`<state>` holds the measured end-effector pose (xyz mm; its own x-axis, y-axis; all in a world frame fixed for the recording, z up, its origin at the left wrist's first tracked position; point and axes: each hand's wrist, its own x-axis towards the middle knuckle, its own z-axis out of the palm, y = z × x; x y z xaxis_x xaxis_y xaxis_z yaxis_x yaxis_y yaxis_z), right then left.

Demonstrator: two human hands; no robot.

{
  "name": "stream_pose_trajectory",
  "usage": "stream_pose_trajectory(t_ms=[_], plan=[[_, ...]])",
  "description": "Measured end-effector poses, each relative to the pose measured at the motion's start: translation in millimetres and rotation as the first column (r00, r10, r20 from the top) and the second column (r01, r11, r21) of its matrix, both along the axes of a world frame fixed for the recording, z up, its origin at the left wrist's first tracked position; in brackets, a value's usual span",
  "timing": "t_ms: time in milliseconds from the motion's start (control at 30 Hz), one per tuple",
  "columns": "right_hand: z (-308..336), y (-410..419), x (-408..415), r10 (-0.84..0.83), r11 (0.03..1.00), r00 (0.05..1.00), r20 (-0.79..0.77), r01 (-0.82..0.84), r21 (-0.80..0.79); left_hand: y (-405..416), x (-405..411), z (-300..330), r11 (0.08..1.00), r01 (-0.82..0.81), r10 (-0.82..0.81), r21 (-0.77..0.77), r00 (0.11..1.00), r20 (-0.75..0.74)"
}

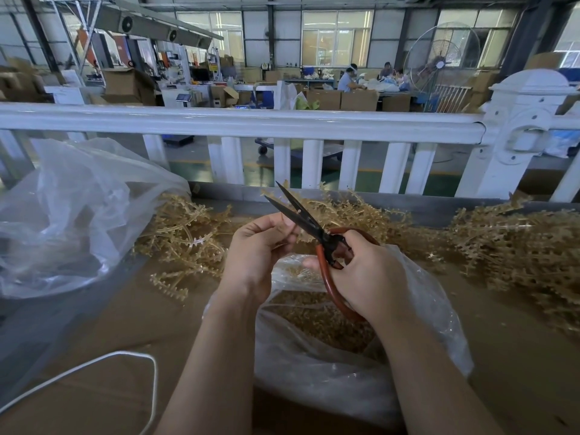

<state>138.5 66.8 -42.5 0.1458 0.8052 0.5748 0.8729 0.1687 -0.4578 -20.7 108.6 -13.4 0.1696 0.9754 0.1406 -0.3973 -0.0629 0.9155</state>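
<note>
My right hand [370,277] grips the red handles of black-bladed scissors [301,215], whose blades stand apart and point up and to the left. My left hand [260,246] pinches a small tan plastic piece [290,226] at the base of the blades. Both hands hover over an open clear plastic bag [329,372] that holds several small tan cut pieces [320,318].
Tan plastic sprue branches lie in piles at centre left [185,240] and far right [518,249] on the brown cardboard-covered table [125,315]. A large crumpled clear bag [78,215] sits left. A white cord [147,365] loops near the front. A white railing [251,120] borders the table's far side.
</note>
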Motion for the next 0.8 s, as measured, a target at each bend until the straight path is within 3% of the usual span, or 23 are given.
stream_pose_trajectory(t_ms=[233, 567, 667, 800], plan=[[-2.6, 1.4, 0.0, 0.026, 0.998, 1.0, -0.008, -0.025, 0.062, -0.3, -1.9, -0.3, 1.0, 0.025, -0.025, 0.013, 1.0, -0.011], [-6.7, 3.8, 2.0, 0.044, 0.999, 0.996, -0.082, -0.045, -0.007, -1.3, -3.1, 1.7, 1.0, 0.026, -0.026, -0.005, 1.0, -0.008], [-7.1, 4.2, 0.2, 0.081, 0.995, 0.963, -0.258, -0.095, -0.044, -1.1, -3.1, 1.7, 0.999, 0.026, -0.026, -0.037, 1.0, 0.009], [-1.1, 5.6, -2.6, 0.158, 0.985, 0.847, -0.508, -0.173, 0.016, -2.1, -2.0, 1.4, 0.997, 0.033, -0.033, -0.074, 0.999, 0.001]])
